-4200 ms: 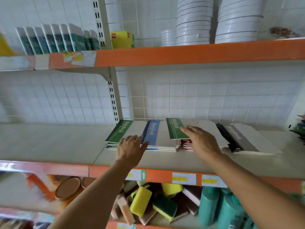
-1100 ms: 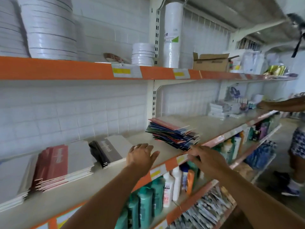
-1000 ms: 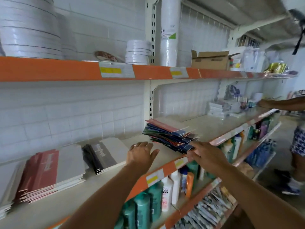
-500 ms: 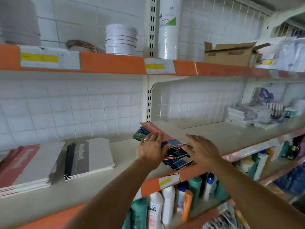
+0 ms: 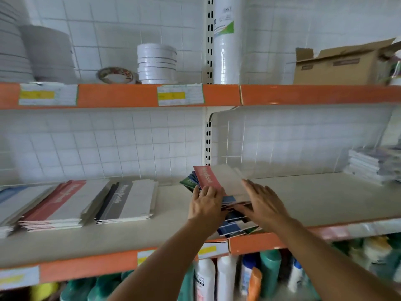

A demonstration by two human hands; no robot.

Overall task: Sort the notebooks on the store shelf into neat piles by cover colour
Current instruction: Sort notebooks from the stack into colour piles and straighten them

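While both hands rest flat with fingers spread, left hand [image 5: 206,205] at 9 o'clock and right hand [image 5: 263,204] at 3 o'clock of the mixed pile [image 5: 230,210], lift the red-covered notebook [image 5: 207,178] squarely.

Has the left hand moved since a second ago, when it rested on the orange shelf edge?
Yes: the left hand went from the orange shelf edge onto the mixed notebook pile.

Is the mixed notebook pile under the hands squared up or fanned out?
Fanned out. In the mixed pile, red, blue and green covers jut at different angles, with the left hand and right hand on it.
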